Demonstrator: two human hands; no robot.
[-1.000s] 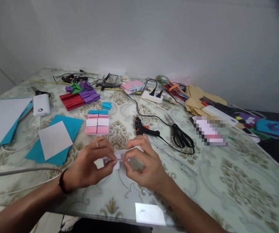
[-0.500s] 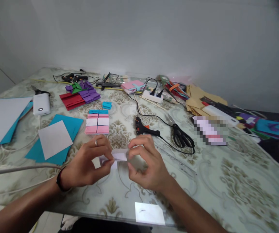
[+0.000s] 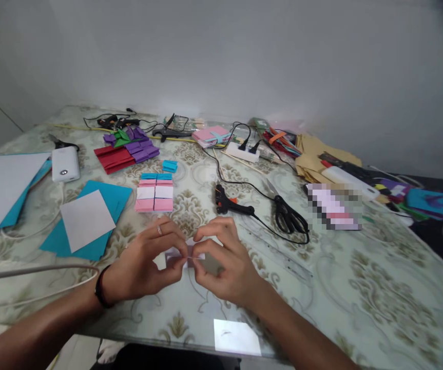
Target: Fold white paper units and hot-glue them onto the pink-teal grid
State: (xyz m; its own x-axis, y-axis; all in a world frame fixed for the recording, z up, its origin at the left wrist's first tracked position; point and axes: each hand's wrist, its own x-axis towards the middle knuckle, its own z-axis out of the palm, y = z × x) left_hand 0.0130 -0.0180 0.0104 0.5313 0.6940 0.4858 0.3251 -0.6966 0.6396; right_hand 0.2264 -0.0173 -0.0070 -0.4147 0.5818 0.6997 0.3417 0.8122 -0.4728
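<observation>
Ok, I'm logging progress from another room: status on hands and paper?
Left hand and right hand: both pinching small white paper. Paper partly hidden by hands. Black glue gun lying beyond right hand, not touching paper.

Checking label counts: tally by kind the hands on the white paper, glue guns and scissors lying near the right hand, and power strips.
Hands: 2 (left hand, right hand, both at the white paper)
Glue gun: 1
Scissors: 1
Power strip: 1
Total: 5
</observation>
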